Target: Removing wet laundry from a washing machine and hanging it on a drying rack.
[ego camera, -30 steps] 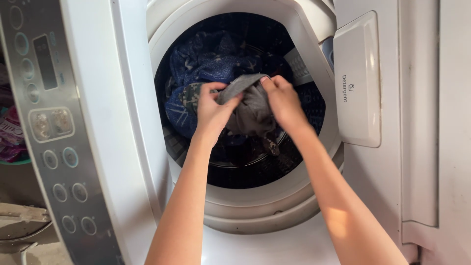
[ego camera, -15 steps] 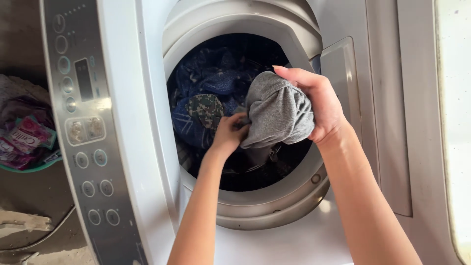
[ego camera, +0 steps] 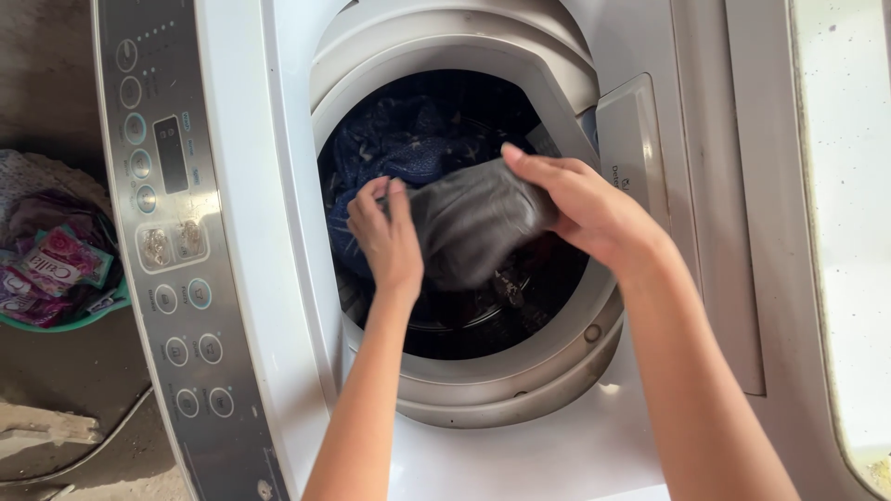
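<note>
A grey garment (ego camera: 473, 223) is stretched between my two hands over the open drum (ego camera: 464, 320) of a white top-loading washing machine (ego camera: 260, 186). My left hand (ego camera: 385, 237) pinches its left edge. My right hand (ego camera: 580, 209) grips its right side from above. Below the garment, dark blue patterned laundry (ego camera: 390, 144) lies in the drum. Part of the drum's contents is hidden behind the grey garment and my hands.
A grey control panel (ego camera: 167, 241) with round buttons runs along the machine's left side. A white detergent drawer (ego camera: 631, 153) sits right of the drum. A green basin (ego camera: 56, 269) with coloured sachets stands on the floor at left.
My right hand has lowered the bunched grey garment toward the drum. My left hand has come up and taken its left edge, so the cloth now spreads between both hands.
</note>
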